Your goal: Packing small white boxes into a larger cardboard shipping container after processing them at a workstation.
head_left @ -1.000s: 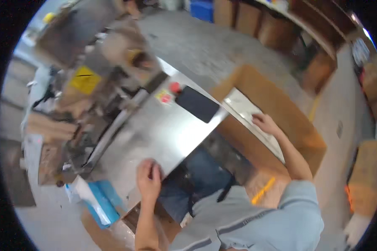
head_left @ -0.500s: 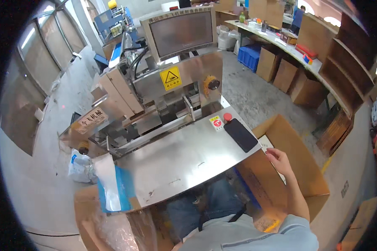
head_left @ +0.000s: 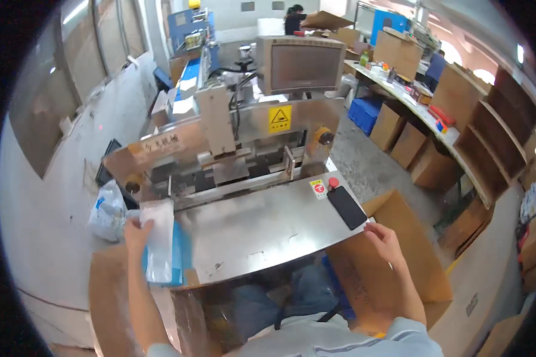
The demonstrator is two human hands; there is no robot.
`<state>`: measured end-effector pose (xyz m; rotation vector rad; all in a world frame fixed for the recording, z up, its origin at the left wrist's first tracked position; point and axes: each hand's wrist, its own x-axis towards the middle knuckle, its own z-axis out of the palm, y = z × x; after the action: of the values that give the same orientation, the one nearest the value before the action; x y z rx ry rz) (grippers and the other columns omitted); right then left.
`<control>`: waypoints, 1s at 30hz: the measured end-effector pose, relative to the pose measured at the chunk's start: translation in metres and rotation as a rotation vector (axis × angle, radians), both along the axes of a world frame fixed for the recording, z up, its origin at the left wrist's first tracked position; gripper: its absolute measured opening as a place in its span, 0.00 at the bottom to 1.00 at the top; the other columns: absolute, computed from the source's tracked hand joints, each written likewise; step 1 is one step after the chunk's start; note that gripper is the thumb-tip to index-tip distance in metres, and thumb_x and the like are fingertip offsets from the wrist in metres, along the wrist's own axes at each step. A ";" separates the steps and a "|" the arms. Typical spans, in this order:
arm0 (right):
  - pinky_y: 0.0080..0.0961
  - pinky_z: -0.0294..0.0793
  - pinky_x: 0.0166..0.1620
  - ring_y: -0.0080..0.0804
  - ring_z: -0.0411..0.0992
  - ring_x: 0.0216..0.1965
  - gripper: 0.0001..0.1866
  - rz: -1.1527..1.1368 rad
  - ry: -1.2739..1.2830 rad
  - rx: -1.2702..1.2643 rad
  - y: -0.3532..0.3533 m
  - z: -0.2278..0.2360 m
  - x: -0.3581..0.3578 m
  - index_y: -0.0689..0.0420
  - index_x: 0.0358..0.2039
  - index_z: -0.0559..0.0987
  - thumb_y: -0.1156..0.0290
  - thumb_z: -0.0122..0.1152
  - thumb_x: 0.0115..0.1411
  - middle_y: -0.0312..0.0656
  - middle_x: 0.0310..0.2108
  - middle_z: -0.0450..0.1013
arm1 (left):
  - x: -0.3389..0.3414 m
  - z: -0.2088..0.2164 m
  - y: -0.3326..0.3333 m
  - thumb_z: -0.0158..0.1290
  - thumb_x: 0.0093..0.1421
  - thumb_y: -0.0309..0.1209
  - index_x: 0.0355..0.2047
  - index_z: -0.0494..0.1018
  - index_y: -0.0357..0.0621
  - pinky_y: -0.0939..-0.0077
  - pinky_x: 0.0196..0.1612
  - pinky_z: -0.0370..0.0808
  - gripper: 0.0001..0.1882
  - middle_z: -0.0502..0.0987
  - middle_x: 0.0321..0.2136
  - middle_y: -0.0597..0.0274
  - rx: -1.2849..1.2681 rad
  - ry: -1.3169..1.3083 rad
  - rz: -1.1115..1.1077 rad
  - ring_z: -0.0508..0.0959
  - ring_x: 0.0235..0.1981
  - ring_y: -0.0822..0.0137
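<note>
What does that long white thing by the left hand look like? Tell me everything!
The white thing is long, narrow and flat, a little shiny, like thin plastic or glossy paper; I can't tell which. It lies lengthwise, pointing away from the person, at the left end of the metal table, over something blue that shows along its right side. The left hand's fingers are at its upper left edge.
</note>
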<state>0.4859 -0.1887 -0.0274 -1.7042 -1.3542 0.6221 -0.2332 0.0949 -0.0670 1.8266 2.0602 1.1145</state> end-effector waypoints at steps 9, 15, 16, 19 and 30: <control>0.22 0.74 0.48 0.24 0.75 0.45 0.17 -0.137 0.148 -0.023 -0.035 -0.010 0.023 0.67 0.53 0.77 0.72 0.60 0.66 0.42 0.44 0.79 | 0.031 0.034 0.013 0.55 0.63 0.42 0.34 0.80 0.36 0.58 0.35 0.74 0.18 0.81 0.28 0.45 0.045 0.153 0.112 0.81 0.30 0.47; 0.22 0.73 0.50 0.24 0.75 0.45 0.15 -0.038 0.122 0.053 0.001 0.023 -0.020 0.66 0.51 0.78 0.75 0.58 0.66 0.39 0.43 0.78 | 0.092 0.086 -0.031 0.53 0.66 0.36 0.40 0.80 0.37 0.63 0.36 0.76 0.14 0.81 0.29 0.45 0.324 -0.036 0.079 0.83 0.33 0.52; 0.24 0.75 0.52 0.27 0.76 0.47 0.17 0.013 0.101 0.085 0.010 0.027 -0.028 0.67 0.53 0.77 0.75 0.60 0.65 0.42 0.45 0.79 | 0.109 0.098 -0.041 0.53 0.66 0.34 0.40 0.80 0.37 0.65 0.36 0.76 0.13 0.82 0.30 0.46 0.302 -0.047 0.002 0.83 0.33 0.53; 0.29 0.74 0.55 0.34 0.75 0.53 0.21 0.109 0.107 0.177 0.040 0.041 -0.074 0.63 0.55 0.76 0.76 0.63 0.62 0.47 0.52 0.76 | 0.151 0.121 -0.080 0.54 0.64 0.29 0.39 0.80 0.37 0.69 0.37 0.77 0.09 0.83 0.33 0.49 0.373 -0.021 -0.269 0.84 0.34 0.57; 0.32 0.76 0.37 0.44 0.78 0.31 0.07 0.691 -0.323 0.060 0.076 0.064 -0.193 0.60 0.28 0.80 0.70 0.67 0.59 0.45 0.28 0.78 | 0.297 0.110 -0.207 0.58 0.62 0.24 0.38 0.80 0.36 0.74 0.33 0.77 0.06 0.82 0.28 0.54 -0.141 -0.407 -0.780 0.82 0.28 0.65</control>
<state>0.2926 -0.1128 0.0367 -1.3009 -2.2008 0.6849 0.0638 -0.1119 0.0432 1.8605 1.0170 0.9601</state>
